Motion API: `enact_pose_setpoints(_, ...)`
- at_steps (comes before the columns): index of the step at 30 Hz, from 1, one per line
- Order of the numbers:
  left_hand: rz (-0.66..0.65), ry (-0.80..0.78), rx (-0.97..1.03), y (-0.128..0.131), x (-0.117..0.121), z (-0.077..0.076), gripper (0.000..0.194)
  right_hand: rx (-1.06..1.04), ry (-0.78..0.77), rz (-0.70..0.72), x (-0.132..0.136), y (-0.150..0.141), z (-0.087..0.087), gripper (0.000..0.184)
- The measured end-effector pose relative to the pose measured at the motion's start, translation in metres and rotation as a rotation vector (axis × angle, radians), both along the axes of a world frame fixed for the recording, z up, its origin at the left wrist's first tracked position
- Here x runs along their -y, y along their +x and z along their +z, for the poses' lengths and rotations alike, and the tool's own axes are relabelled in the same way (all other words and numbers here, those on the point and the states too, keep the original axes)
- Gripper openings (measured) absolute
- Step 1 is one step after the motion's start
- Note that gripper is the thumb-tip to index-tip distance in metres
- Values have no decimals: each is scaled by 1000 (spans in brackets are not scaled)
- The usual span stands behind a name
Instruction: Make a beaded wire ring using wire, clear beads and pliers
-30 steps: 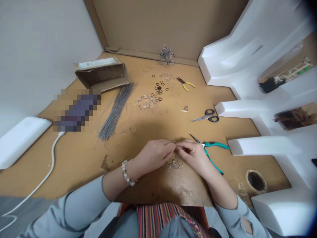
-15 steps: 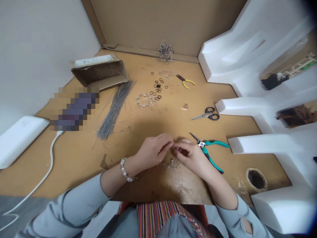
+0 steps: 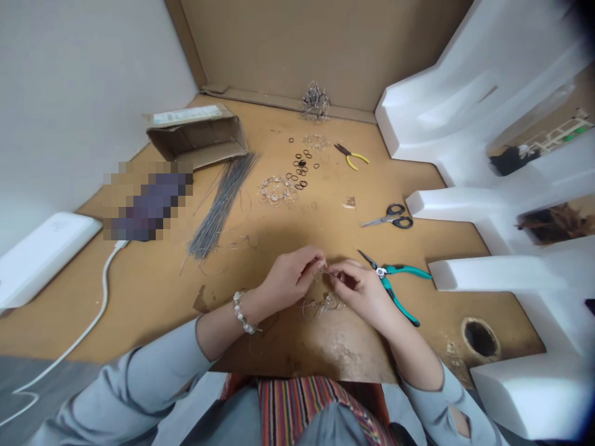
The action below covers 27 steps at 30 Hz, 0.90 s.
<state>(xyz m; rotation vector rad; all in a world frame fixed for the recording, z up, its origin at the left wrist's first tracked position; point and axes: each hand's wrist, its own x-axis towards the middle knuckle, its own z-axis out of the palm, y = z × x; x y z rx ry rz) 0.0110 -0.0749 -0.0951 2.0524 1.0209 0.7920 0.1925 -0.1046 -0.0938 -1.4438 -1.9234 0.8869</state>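
My left hand [image 3: 292, 275] and my right hand [image 3: 362, 294] meet over the front of the table, thumbs and fingers pinched. Between their fingertips runs a thin wire [image 3: 325, 271], part of it hidden by the fingers. Just below lies a loose tangle of fine wire [image 3: 328, 303] with what looks like clear beads in it. Around my left wrist is a beaded bracelet [image 3: 244, 313]. To the right of my right hand, long-nose pliers with teal handles [image 3: 403, 271] rest spread apart.
Scissors [image 3: 389, 217] and yellow-handled pliers [image 3: 356, 157] lie farther back. Black rings [image 3: 302, 164], a beaded wire circle [image 3: 261, 190], a grey wire bundle [image 3: 220, 207] and a cardboard box [image 3: 199, 145] are left of them. White foam [image 3: 478, 272] edges the right, beside a table hole [image 3: 481, 338].
The fingertips have drawn slightly apart and more of the wire shows between them. The whole view has shifted a little; the tools and table things lie as before.
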Motion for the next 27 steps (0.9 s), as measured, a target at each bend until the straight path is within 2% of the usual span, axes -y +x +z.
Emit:
enact_pose_setpoints(4, 14, 14, -1, -1, -2, 0, 16, 19, -46, -43, 4, 2, 5, 25)
enact_pose_setpoints(6, 23, 12, 16, -2, -3, 1, 15, 75, -2, -70, 10, 14, 11, 35)
enact_pose_setpoints(9, 28, 11, 49, -2, -3, 2, 15, 378, 166, -120, 22, 45, 18, 45)
enact_pose_setpoints(11, 25, 9, 56, -2, -3, 2, 15, 589, 214, -131, 29, 66, 21, 56)
enact_pose_setpoints(14, 27, 12, 46, -2, -4, 1, 14, 675, 260, -142, 37, 79, 24, 60)
enact_pose_setpoints(17, 36, 27, 48, -2, -4, 0, 12, 540, 296, -137, 42, 58, 29, 37)
enact_pose_setpoints(19, 45, 34, 50, -2, -4, 0, 12, 430, 232, -104, 45, 33, 30, 24)
enact_pose_setpoints(22, 66, 20, 55, -3, -3, 1, 13, 355, 194, -59, 46, -7, 25, 19)
enact_pose_setpoints(27, 96, 10, 80, -5, -2, 0, 12, 422, 141, -175, 39, -40, 13, 12)
